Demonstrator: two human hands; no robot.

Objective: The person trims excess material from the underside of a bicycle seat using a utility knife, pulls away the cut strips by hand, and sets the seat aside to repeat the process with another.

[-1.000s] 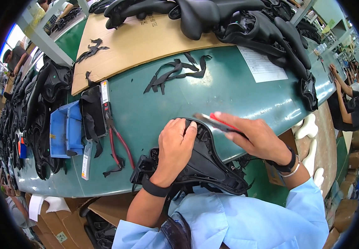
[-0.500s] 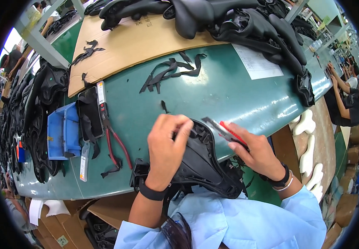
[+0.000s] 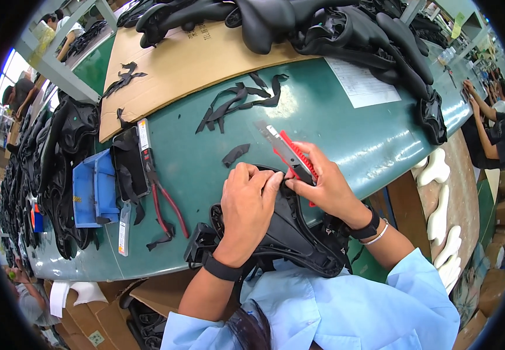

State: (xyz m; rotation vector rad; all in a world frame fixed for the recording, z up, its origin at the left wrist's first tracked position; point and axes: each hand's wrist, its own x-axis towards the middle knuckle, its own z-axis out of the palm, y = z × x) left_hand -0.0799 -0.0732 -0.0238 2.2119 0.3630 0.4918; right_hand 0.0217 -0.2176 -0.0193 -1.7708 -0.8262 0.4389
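A black bicycle saddle [image 3: 293, 230] lies underside up against my body at the table's front edge. My left hand [image 3: 248, 207] is closed at the saddle's far rim, thumb and fingers pinched together; just what they pinch is partly hidden. In my right hand [image 3: 325, 184] is a red utility knife [image 3: 290, 153], its blade out and pointing away to the upper left, clear of the saddle. The right thumb and fingertip meet the left thumb at the rim, with a small dark bit between them. A curved black scrap [image 3: 236, 155] lies just beyond my left hand.
Black strips [image 3: 241, 102] lie on the green table [image 3: 322, 140]. Left are red-handled pliers [image 3: 162, 198], a blue bin [image 3: 95, 189] and a spare cutter [image 3: 124, 227]. More saddles [image 3: 270, 23] pile up on cardboard [image 3: 165, 70] at the back, beside a paper sheet [image 3: 362, 83]. People sit farther off.
My right hand has moved left to meet my left hand at the rim, and the knife has tilted more upright. The scrap beyond my left hand now looks larger and flatter.
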